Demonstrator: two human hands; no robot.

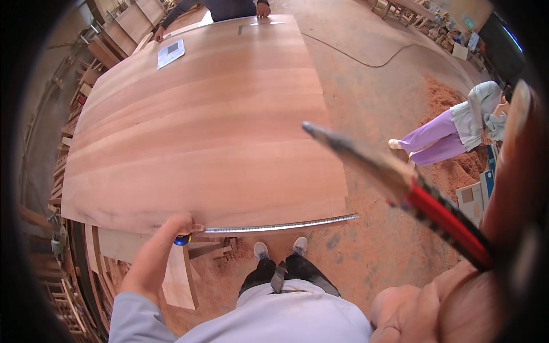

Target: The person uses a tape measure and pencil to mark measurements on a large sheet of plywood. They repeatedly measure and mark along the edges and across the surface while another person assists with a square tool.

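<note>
My left hand (182,222) is closed on a blue-cased tape measure (182,240) at the near edge of a large wooden panel (211,137). Its silvery blade (280,225) runs rightward along that edge and ends at about the panel's near right corner. Raised close to the camera, my right hand (457,306) grips a red and black pencil (437,214). The pencil's sharpened tip points up and left, above the panel and apart from it. Part of my right hand is blurred and cut off by the picture's rim.
A person (231,8) stands at the panel's far edge, hands on it. A paper sheet (171,54) and a metal square (251,27) lie there. Another person in purple trousers (434,137) stands right, by a sawdust heap (443,100). A cable (372,64) crosses the floor.
</note>
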